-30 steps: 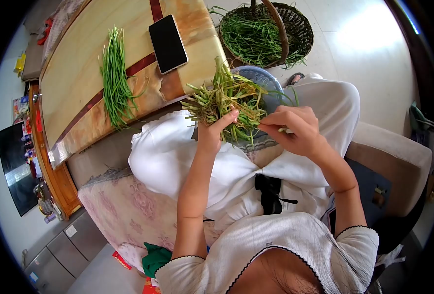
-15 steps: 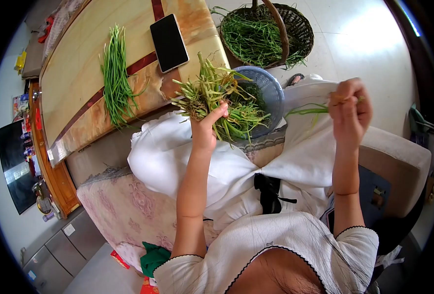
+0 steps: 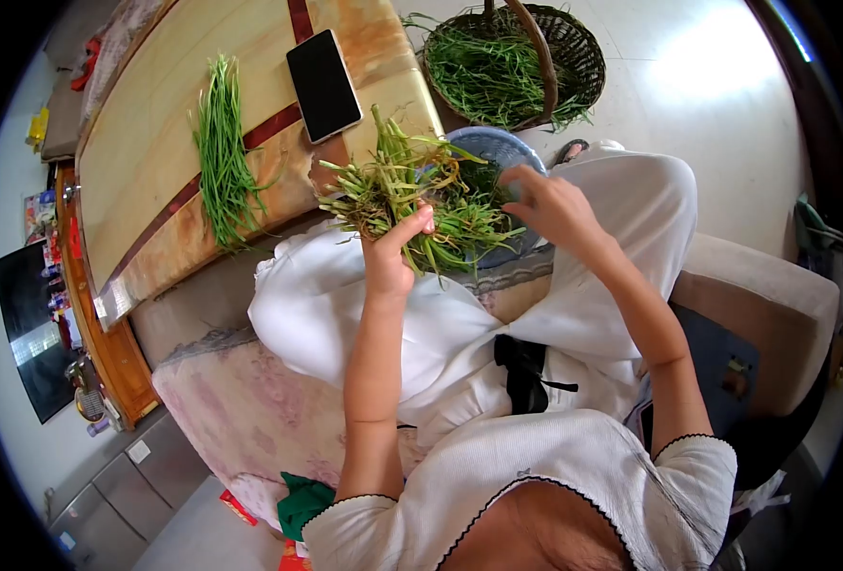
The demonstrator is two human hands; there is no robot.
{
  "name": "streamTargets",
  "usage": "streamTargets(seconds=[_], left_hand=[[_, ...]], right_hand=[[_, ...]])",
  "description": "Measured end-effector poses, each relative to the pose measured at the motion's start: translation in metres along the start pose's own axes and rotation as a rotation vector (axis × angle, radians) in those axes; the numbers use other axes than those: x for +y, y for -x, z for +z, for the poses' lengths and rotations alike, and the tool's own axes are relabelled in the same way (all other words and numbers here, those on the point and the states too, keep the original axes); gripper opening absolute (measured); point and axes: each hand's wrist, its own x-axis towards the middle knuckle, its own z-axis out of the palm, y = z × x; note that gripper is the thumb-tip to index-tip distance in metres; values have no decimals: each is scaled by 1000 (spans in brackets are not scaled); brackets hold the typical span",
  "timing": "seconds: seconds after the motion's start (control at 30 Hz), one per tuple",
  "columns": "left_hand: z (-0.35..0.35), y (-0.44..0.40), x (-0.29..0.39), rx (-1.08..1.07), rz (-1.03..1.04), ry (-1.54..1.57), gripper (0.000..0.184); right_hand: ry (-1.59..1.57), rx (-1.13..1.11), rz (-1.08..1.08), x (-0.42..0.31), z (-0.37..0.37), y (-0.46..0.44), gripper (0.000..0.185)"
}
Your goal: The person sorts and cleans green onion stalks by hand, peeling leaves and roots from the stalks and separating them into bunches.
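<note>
while the left hand point(image 3: 393, 259) clasps a bunch of yellowish-green stalks point(image 3: 395, 186) partly over the blue basket point(image 3: 502, 143), the right hand point(image 3: 553, 207) curls near its rim, any hold impossible to tell; 1 green sheaf point(image 3: 224, 157) lies on the table point(image 3: 150, 143).

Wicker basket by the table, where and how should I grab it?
Probably by the handle, coming from above: it arches over the greens, while stalks spill across parts of the woven rim.
</note>
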Motion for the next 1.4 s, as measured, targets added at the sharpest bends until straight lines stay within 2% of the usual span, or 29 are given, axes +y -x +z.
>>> streamTargets(seconds=[0.07, 0.13, 0.17, 0.27, 0.33, 0.4, 0.53, 0.6, 0.67, 0.77, 1.13, 1.2, 1.23, 1.37, 1.4], left_hand=[[-1, 1, 1, 10, -20, -25, 7], [-4, 0, -1, 11, -49, 43, 13], [-1, 2, 1, -11, -54, -29, 8], [5, 5, 5, -8, -89, -34, 8], [6, 6, 5, -19, -90, -38, 9], [3, 5, 5, -28, -90, -42, 10], [-4, 1, 7, -2, -101, 11, 9], [-8, -1, 5, -6, -79, -28, 8], [-12, -3, 1, 35, -73, 4, 12], [-12, -3, 0, 65, -70, -156, 14], [-5, -1, 4, 92, -100, -169, 15], [-8, -2, 3, 113, -103, -155, 14], [-11, -3, 2, 110, -81, -138, 14], [-16, -4, 5, 132, -62, -75, 12], [-17, -4, 6, 160, -58, -49, 12]], right_hand=[[29, -20, 9, -11, 9, -1, 17], [-127, -1, -96, -23, 12, 0, 21], [-226, 116, -172, -24, 22, -1, 23], [-216, 130, -111, -44, 24, -6, 25], [-207, 159, -134, -39, 34, -12, 20], [-269, 247, -288, -31, 44, -18, 15], [-407, 203, -256, -31, 23, -15, 10], [-547, 85, -119, -33, 6, -10, 8], [-630, 95, -138, -32, -2, -10, 8], [-914, 126, -169, -36, -15, -9, 10], [-902, 231, -280, -53, -41, -7, 10], [-1011, 364, -253, -58, -50, -9, 10], [-1034, 396, -311, -55, -54, -12, 10], [-1017, 424, -462, -53, -76, -11, 11], [-956, 516, -417, -54, -80, -7, 12]])
